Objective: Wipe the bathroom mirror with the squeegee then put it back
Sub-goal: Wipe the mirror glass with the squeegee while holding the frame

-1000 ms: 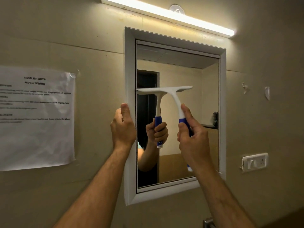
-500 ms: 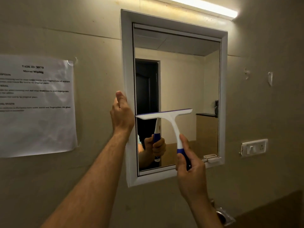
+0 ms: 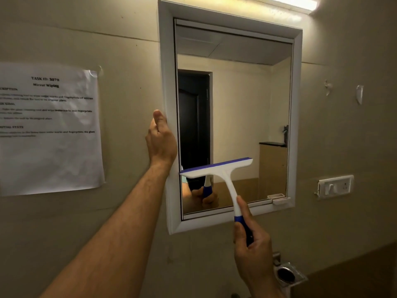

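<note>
A white-framed mirror (image 3: pixel 236 93) hangs on the beige wall. My right hand (image 3: pixel 254 252) grips the blue handle of a white squeegee (image 3: pixel 221 171). Its blue-edged blade lies across the lower left part of the glass, slightly tilted up to the right. My left hand (image 3: pixel 160 140) holds the left edge of the mirror frame (image 3: pixel 166 61), thumb up along it. The glass reflects the squeegee handle and the hand on it, a dark doorway and a cabinet.
A printed task sheet (image 3: pixel 49 127) is taped to the wall at left. A white switch plate (image 3: pixel 335 187) sits right of the mirror. A metal holder (image 3: pixel 286 275) is fixed to the wall below my right hand. A tube light (image 3: pixel 294 2) glows above.
My right hand has drawn the squeegee down the glass from the middle to the lower part. My left hand has stayed on the frame's left edge. The view has shifted downward.
</note>
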A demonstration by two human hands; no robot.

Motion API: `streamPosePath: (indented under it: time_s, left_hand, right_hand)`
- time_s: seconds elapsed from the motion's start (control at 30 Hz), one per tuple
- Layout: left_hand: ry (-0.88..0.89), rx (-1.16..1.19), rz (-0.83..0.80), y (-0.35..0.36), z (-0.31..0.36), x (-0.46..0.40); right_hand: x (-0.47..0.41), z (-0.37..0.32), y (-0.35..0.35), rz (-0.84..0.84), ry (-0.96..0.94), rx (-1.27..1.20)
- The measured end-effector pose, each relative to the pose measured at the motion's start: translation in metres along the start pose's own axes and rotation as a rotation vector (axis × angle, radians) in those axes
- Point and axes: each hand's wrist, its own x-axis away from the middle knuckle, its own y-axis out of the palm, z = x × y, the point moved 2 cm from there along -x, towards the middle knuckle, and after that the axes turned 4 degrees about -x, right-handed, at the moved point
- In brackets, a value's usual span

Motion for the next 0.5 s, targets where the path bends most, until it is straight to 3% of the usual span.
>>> streamPosePath:
  time_s: [0.5]
  left_hand:
    - [-0.053, -0.025, 0.025, -0.002, 0.007, 0.005]
  right_hand:
    - [0.034, 0.018, -0.012, 0.004, -0.036, 0.111]
